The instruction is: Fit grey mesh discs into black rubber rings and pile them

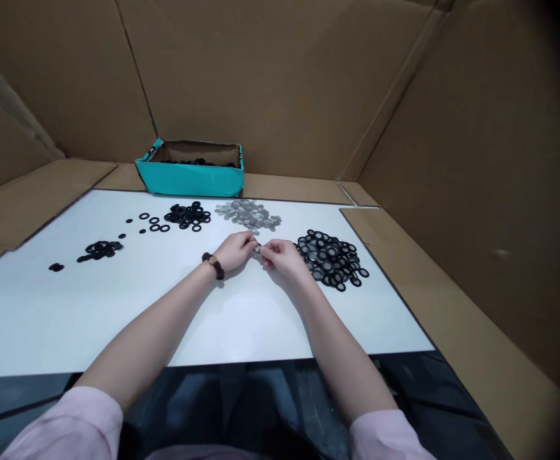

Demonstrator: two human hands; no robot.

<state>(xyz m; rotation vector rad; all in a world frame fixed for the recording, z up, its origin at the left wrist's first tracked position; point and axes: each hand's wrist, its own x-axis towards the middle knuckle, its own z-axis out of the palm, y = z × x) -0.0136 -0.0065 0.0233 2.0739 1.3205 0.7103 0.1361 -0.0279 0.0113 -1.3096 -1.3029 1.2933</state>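
Observation:
My left hand (236, 250) and my right hand (282, 257) meet over the middle of a white board (117, 306). Both pinch one small grey-and-black ring piece (257, 248) between their fingertips. A watch with a dark strap sits on my left wrist. Just right of my right hand lies a heap of black rings with grey mesh centres (332, 259). A pile of grey mesh discs (250, 214) lies just beyond the hands. A pile of plain black rings (187, 216) lies farther left.
A teal box (191, 177) holding black parts stands at the back edge. A smaller cluster of black rings (100, 249) and a few loose ones lie on the left of the board. Cardboard walls (452, 160) enclose the work area.

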